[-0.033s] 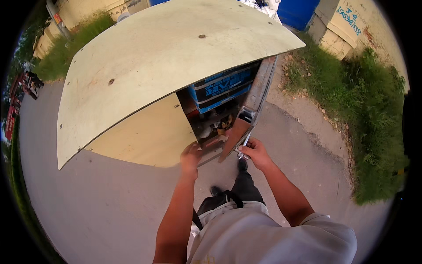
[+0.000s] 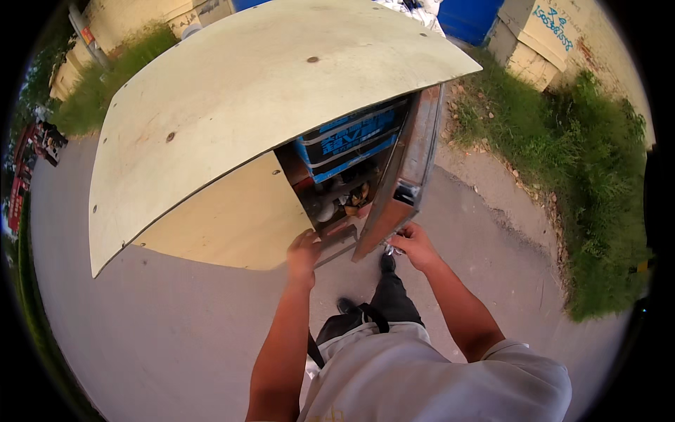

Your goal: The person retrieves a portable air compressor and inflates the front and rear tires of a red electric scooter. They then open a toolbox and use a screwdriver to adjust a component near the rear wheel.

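A cream board (image 2: 281, 77) with round fasteners forms the top of a cabinet. Beneath it a cream side panel (image 2: 225, 211) borders the opening, where a black-and-blue block (image 2: 348, 141) and some small jumbled objects (image 2: 358, 193) show. My left hand (image 2: 302, 257) is closed at the lower edge of the opening, by a metal bar (image 2: 337, 250); its grip is partly blurred. My right hand (image 2: 415, 246) pinches a small shiny metal piece (image 2: 392, 250) just below a rusty, metal-edged flap (image 2: 415, 169) at the opening's right side.
Grey pavement (image 2: 140, 330) lies underfoot. Grass (image 2: 576, 197) and a crumbling kerb run along the right. A cream wall (image 2: 534, 42) and blue containers (image 2: 467, 21) stand behind. Far left, people (image 2: 49, 141) are beside a red object (image 2: 21, 183).
The rusty flap has shifted right and toward me, its lower end now lower. My right hand has moved slightly right and down. The top board appears slightly shifted in view.
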Tool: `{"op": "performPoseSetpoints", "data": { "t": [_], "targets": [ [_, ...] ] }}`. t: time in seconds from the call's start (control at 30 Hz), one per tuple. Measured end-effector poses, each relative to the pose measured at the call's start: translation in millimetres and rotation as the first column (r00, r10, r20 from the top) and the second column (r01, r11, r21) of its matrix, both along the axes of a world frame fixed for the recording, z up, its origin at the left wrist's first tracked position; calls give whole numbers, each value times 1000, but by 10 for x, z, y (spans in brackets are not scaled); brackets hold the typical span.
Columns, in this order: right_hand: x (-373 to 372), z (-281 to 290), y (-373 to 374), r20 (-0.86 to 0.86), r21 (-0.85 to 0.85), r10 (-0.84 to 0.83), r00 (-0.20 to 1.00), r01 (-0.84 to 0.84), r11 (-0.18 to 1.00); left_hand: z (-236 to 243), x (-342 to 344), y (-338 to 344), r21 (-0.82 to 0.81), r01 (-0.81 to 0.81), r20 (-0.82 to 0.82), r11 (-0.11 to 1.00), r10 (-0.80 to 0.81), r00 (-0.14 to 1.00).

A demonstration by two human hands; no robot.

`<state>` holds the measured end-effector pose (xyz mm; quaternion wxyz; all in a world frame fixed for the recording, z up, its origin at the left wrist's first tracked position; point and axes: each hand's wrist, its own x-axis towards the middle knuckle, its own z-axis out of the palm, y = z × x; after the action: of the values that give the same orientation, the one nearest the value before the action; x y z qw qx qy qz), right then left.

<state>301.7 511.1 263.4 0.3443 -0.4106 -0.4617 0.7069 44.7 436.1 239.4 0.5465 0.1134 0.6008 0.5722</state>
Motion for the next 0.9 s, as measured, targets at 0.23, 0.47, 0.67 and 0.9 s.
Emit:
{"op": "performPoseSetpoints", "data": {
  "t": [0.23,0.47,0.67,0.9],
  "targets": [
    [1255,-518,48,79,173,-489,869,471,865,-288,88,23,-99,91,-16,991,-93,995],
    [1415,-807,-22,-154,-210,-747,647,717,664,-1045,86,286,-251,510,-678,823,-525,514],
    [1443,-1065,359,-236,-82,-778,582,786,613,-1145,470,895,-744,495,-662,449,-385,-643],
    [826,-1750,258,92,-347,-701,708,682,644,-1486,194,1405,-984,117,-174,134,-599,-782]
  ]
}}
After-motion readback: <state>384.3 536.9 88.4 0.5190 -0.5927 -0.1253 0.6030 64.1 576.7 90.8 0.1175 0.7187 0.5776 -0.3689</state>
